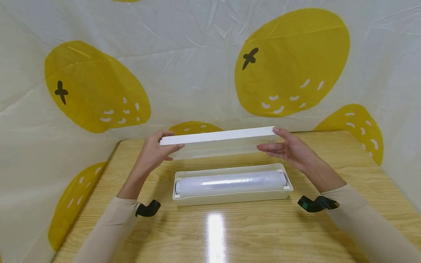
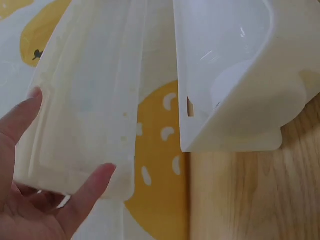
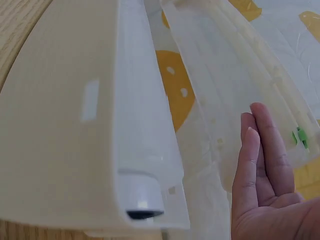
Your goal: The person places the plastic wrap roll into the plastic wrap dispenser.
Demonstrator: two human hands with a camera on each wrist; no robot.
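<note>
Above the table, both hands hold a long white lid (image 1: 217, 137) by its two ends, its pale hollow side facing me. My left hand (image 1: 157, 149) grips the left end, the thumb lying along the near face. At the right end my right hand (image 1: 289, 148) has its thumb on the upper edge and fingers against the near side. The right wrist view shows those fingers (image 3: 270, 150) nearly straight beside the lid's inside. Below stands a long cream box (image 1: 233, 199) on the table, holding a shiny roll of clear film (image 1: 230, 182).
The wooden table (image 1: 184, 233) reaches back to a white sheet (image 1: 190, 80) printed with yellow fruit shapes. A small green piece (image 3: 301, 137) sits near the lid's edge. Black wrist mounts (image 1: 148, 208) stick out from both sleeves, close to the box's ends.
</note>
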